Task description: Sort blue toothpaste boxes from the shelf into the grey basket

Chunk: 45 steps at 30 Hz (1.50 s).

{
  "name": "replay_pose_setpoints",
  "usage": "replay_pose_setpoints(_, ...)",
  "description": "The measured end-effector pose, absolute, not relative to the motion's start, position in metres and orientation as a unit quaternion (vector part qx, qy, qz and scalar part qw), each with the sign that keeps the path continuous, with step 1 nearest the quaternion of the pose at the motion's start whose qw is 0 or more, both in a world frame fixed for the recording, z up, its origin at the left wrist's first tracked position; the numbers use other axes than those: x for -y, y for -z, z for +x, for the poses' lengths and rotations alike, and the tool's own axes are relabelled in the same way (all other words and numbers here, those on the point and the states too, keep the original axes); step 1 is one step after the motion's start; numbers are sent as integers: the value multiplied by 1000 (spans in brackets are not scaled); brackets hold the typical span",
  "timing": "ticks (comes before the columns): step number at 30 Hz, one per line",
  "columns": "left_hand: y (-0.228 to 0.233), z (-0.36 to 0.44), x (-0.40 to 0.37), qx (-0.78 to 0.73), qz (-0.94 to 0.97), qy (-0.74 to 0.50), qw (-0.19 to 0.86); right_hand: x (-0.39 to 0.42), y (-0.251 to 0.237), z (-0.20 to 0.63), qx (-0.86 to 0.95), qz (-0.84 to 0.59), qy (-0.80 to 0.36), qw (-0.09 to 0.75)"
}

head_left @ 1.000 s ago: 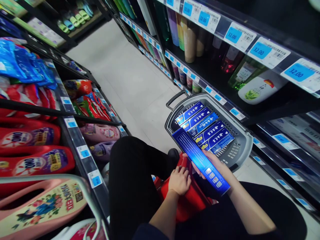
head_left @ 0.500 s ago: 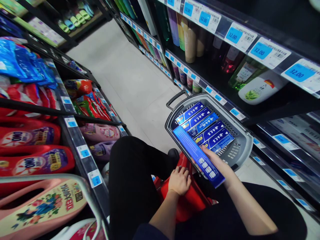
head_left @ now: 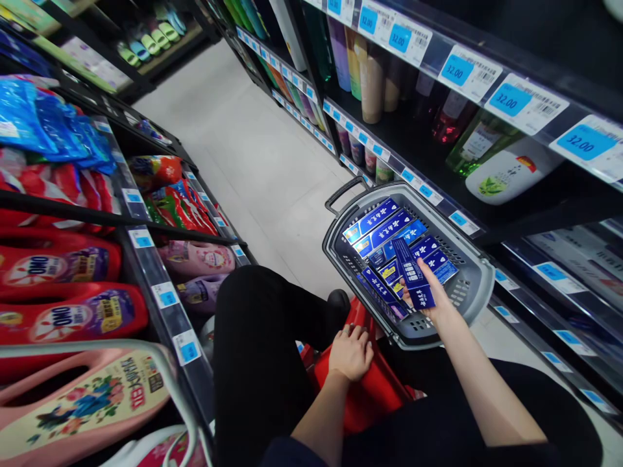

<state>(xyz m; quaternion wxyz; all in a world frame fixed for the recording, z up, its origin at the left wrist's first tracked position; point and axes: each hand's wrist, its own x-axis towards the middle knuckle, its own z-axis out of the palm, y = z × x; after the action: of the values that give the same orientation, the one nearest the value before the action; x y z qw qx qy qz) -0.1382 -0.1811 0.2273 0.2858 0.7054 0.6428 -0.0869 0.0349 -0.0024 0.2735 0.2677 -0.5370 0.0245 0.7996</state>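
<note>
A blue box (head_left: 413,272) stands tilted inside the grey basket (head_left: 474,285), over the row of blue boxes (head_left: 384,230) lying flat there, near the basket's near edge. The right hand (head_left: 437,299) grasps its lower end, fingers wrapped around it. The left hand (head_left: 350,353) rests, loosely curled, on a red bag (head_left: 374,389) just below the basket's near rim.

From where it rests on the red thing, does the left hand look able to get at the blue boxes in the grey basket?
Probably yes: the left hand lies near the grey basket, whose top is open. Only the right hand, holding one blue box, partly crosses the way.
</note>
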Motion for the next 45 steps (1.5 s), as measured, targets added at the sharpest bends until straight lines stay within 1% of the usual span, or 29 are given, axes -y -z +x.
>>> replay_pose_setpoints(7, -229, -139, 182, -640, 710, 89, 280, 1, -263, 41, 19, -573, -805, 152)
replay_pose_setpoints(12, -231, -138, 180, -642, 707, 87, 284, 3, -249, 43, 69, -586, -800, 110)
replay_pose_setpoints(18, -229, -138, 181, -645, 707, 83, 278, -1, -231, 43, 157, -630, -750, 127)
replay_pose_setpoints(23, -228, -138, 182, -644, 709, 85, 275, -1, -229, 54, 244, -584, -764, 127)
replay_pose_setpoints(25, -229, -138, 182, -644, 710, 83, 274, -1, -227, 57, 281, -576, -759, 111)
replay_pose_setpoints(28, -228, -138, 183, -645, 710, 81, 272, -1, -218, 59, 382, -599, -700, 70)
replay_pose_setpoints(31, -228, -138, 183, -645, 709, 80, 272, -2, -207, 59, 536, -624, -568, 20)
replay_pose_setpoints(33, -228, -138, 183, -645, 709, 81, 273, -3, -204, 58, 608, -616, -500, -25)
replay_pose_setpoints(35, -229, -138, 182, -645, 709, 82, 271, -2, -204, 56, 647, -604, -461, -63)
replay_pose_setpoints(38, -230, -138, 181, -647, 709, 79, 271, -1, -208, 54, 676, -603, -414, -91)
replay_pose_setpoints(41, -229, -139, 181, -646, 708, 78, 275, 0, -216, 51, 714, -586, -374, -85)
replay_pose_setpoints(45, -228, -139, 181, -643, 709, 83, 278, 2, -238, 42, 777, -506, -374, -6)
